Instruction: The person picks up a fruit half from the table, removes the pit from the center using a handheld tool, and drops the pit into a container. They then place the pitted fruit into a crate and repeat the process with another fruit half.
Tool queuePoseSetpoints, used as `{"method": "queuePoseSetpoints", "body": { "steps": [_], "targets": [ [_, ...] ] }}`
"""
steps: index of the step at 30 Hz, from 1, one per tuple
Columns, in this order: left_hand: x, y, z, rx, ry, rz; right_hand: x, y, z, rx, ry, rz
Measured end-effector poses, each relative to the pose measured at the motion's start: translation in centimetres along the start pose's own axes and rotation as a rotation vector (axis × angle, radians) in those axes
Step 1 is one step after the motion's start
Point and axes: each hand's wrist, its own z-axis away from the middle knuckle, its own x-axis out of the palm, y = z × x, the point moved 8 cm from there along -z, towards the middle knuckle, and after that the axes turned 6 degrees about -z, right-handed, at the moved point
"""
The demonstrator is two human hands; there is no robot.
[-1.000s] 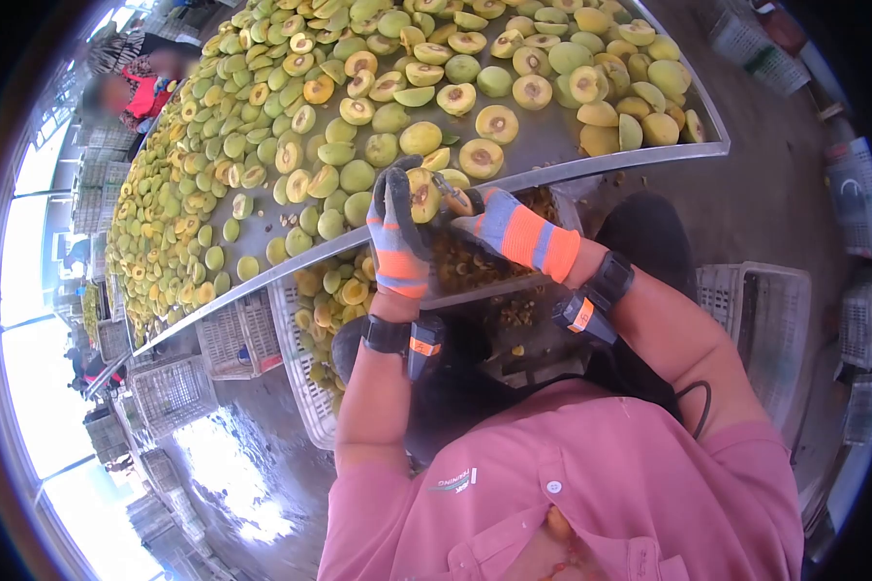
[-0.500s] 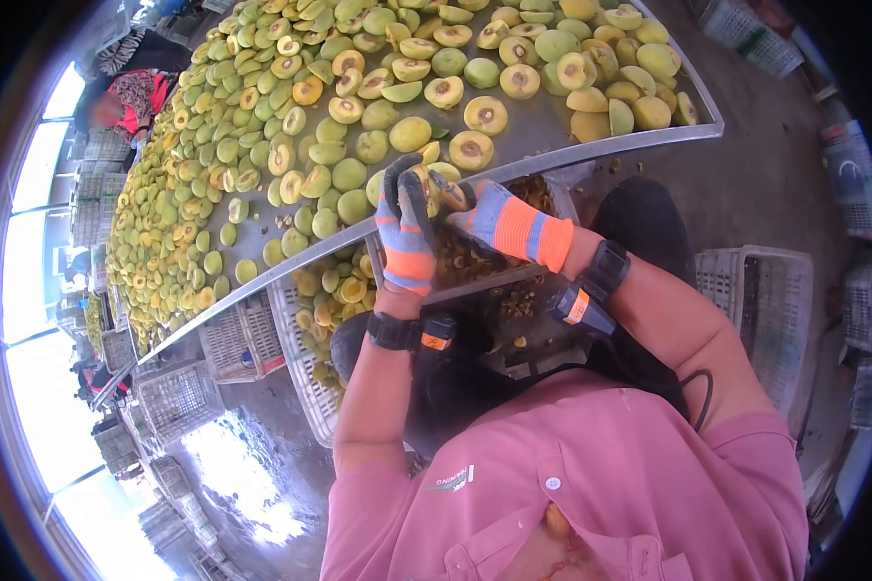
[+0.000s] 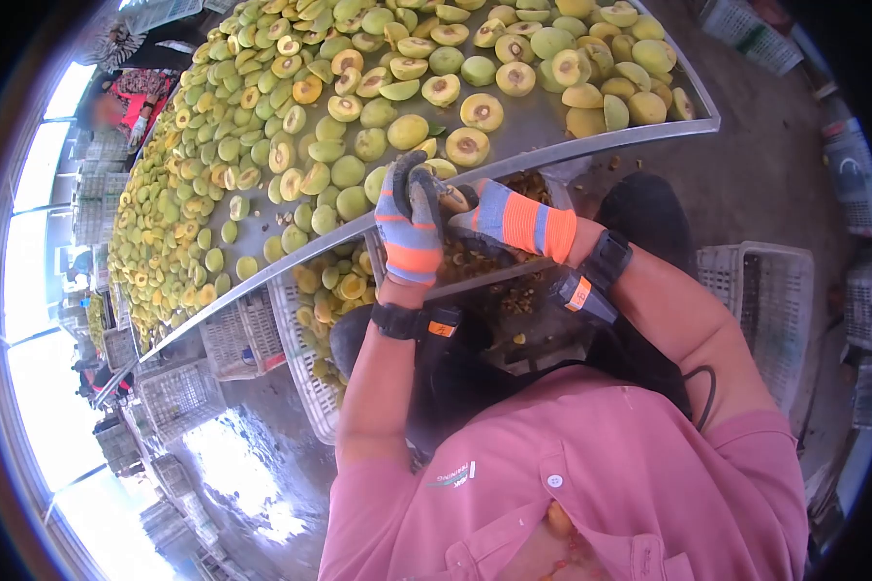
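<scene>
My left hand [image 3: 410,221], in a grey, blue and orange glove with dark fingertips, is closed at the table's near edge. Its curled fingers hide whatever they hold. Right beside it, my gloved right hand [image 3: 515,223] grips a short wooden-handled tool [image 3: 457,199], whose working end is hidden by the left fingers. Just beyond the hands, halved yellow-green fruits with brown centres, such as this fruit half [image 3: 467,147], lie on the metal-rimmed table [image 3: 591,143].
Below the table edge, a white crate [image 3: 305,373] holds fruit pieces, and another container [image 3: 494,281] holds brown scraps. An empty-looking crate [image 3: 780,320] stands at my right. Baskets [image 3: 179,402] stand at left. A person in red [image 3: 140,102] sits across the table.
My left hand has turned and moved slightly right, its fingers curling further over toward the right hand. The yellowish patch seen between the hands is now covered. My right hand has barely moved.
</scene>
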Motion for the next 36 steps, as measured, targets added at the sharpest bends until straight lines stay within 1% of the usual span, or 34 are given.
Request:
{"method": "queuePoseSetpoints", "body": {
  "steps": [1, 4, 5, 7, 8, 10, 13, 14, 16, 17, 19, 20, 22, 23, 25, 27, 28, 29, 30, 33, 34, 35, 36],
  "targets": [
    [0.1, -0.3, 0.0, 0.013, 0.004, -0.041, -0.2, -0.7, 1.2, 0.08, 0.009, -0.074],
    [0.2, -0.2, 0.1, 0.062, 0.028, -0.202, 0.6, 1.7, -2.3, -0.282, 0.079, -0.093],
    [0.2, -0.1, 0.1, 0.08, 0.041, -0.261, 0.5, 2.2, -2.6, -0.256, 0.097, -0.058],
    [0.2, -0.6, 0.2, -0.026, 0.054, -0.124, 0.5, 2.7, -2.8, -0.203, 0.127, 0.009],
    [0.2, -0.9, 0.2, -0.078, 0.06, -0.054, 0.7, 2.8, -2.9, -0.198, 0.109, 0.039],
    [0.1, -1.8, 0.2, -0.075, 0.048, -0.091, 0.5, 2.3, -2.6, -0.185, 0.078, 0.103],
    [0.3, -1.4, -0.1, -0.067, 0.011, -0.061, 0.7, 1.6, -2.6, -0.281, -0.022, -0.034],
    [0.4, -1.2, -0.2, -0.063, -0.006, -0.039, 0.7, 1.9, -2.5, -0.246, -0.08, -0.03],
    [0.2, -2.1, -0.7, -0.09, -0.018, 0.134, 0.5, 0.8, -1.3, -0.18, -0.193, -0.02],
    [0.1, -2.5, -1.1, -0.101, -0.025, 0.218, -0.3, 0.5, -1.6, -0.243, -0.046, 0.187],
    [-0.8, -1.6, -1.2, -0.073, 0.088, 0.2, -1.1, -0.4, -1.6, -0.36, 0.248, 0.592],
    [-1.7, -1.2, -1.4, -0.043, 0.15, 0.172, -1.9, -0.8, -1.5, -0.417, 0.353, 0.474],
    [-3.1, 0.0, -1.6, 0.126, 0.194, -0.086, -4.1, -1.3, -0.5, -0.522, 0.562, 0.238],
    [-3.7, 0.6, -1.6, 0.206, 0.232, -0.215, -3.4, -0.9, -1.3, -0.508, 0.4, 0.085],
    [-3.7, 2.2, -1.7, 0.382, 0.244, -0.436, -1.0, -1.2, -2.1, -0.47, 0.068, -0.22],
    [-2.8, 2.5, -1.5, 0.395, 0.209, -0.278, -0.7, -1.6, -1.1, -0.379, 0.029, -0.239],
    [-1.7, 3.2, -1.2, 0.275, 0.187, -0.09, 0.0, -1.8, -0.5, -0.218, -0.032, -0.463],
    [-1.1, 3.4, -1.1, 0.229, 0.154, -0.014, 1.0, -1.4, -0.3, -0.054, -0.09, -0.683],
    [-0.6, 3.5, -0.9, 0.182, 0.125, 0.061, 0.5, -0.8, -0.4, -0.003, -0.011, -0.742],
    [-1.2, 4.4, -1.5, 0.269, 0.027, -0.056, -2.4, -2.3, -0.5, -0.196, 0.178, -0.538],
    [-1.9, 3.3, -1.8, 0.232, -0.033, -0.101, -2.5, -2.7, -1.8, -0.349, 0.181, -0.374],
    [-2.6, 2.2, -2.1, 0.197, -0.093, -0.148, -2.6, -1.8, -2.4, -0.412, 0.17, -0.231],
    [-2.7, 0.6, -2.1, 0.035, -0.205, -0.041, -2.4, -2.7, -1.6, -0.47, 0.151, -0.089]
  ]
}}
